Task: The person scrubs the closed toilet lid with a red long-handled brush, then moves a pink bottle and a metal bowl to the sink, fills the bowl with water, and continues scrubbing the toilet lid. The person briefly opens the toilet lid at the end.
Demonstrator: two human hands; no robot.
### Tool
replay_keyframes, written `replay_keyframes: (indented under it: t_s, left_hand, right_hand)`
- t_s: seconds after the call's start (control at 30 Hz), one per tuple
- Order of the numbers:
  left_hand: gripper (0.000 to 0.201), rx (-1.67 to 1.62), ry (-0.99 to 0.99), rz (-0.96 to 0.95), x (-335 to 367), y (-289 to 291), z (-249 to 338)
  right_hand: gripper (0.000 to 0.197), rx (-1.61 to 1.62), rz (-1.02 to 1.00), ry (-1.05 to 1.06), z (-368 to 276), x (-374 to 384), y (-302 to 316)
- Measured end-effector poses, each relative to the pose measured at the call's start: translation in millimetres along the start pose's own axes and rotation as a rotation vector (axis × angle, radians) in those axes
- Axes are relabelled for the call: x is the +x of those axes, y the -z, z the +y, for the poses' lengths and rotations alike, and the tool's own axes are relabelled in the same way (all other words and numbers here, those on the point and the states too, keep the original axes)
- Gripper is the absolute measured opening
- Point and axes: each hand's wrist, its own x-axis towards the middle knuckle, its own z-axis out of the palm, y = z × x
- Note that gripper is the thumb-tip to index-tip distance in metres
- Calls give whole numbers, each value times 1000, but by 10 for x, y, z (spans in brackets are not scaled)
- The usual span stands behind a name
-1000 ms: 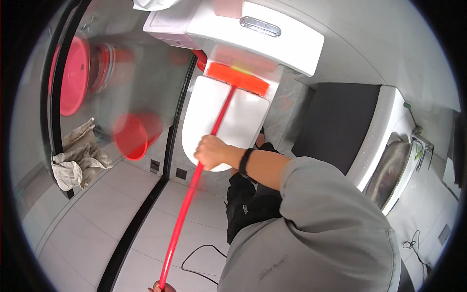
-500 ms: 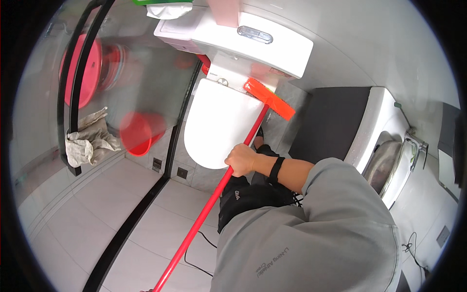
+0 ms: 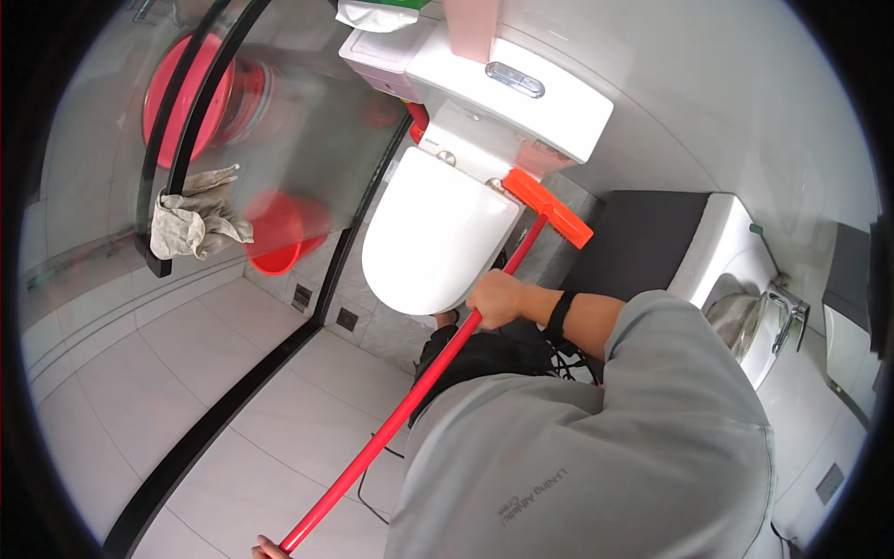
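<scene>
A floor brush with a long red handle (image 3: pixel 391 424) slants across the view from lower left to upper right. Its orange head (image 3: pixel 549 209) is raised beside the rear right corner of the closed white toilet lid (image 3: pixel 438 228). My right hand (image 3: pixel 496 298) is wrapped round the handle's upper part, just right of the lid's front. At the lower edge, my left hand (image 3: pixel 268 548) closes on the handle's other end; only some of its fingers show, the rest is cut off.
A black-framed glass partition (image 3: pixel 223 410) stands left, with a beige cloth (image 3: pixel 200 219) over its bar. Behind the glass are a red bucket (image 3: pixel 277 238) and a pink basin (image 3: pixel 191 98). A dark-topped white cabinet (image 3: pixel 643 238) with a washbasin (image 3: pixel 736 321) stands right. A black cord (image 3: pixel 363 494) lies on the floor.
The view has shifted, so the toilet sits farther right in it. The brush and my right hand have also moved right in the picture. More of my left hand shows at the lower edge.
</scene>
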Motion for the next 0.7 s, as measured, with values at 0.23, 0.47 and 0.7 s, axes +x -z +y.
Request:
replay_keyframes:
  t_s: [0.23,0.47,0.7]
  left_hand:
    - [40,295,-287,-630,130,38,271]
    - [32,362,-520,-624,-178,-470,681]
    - [31,405,-504,-685,55,-644,597]
  right_hand:
    - [27,-48,-53,44,-111,621,17]
    - [27,-15,-52,33,-19,196,-331]
    - [24,-44,246,-30,494,23,-559]
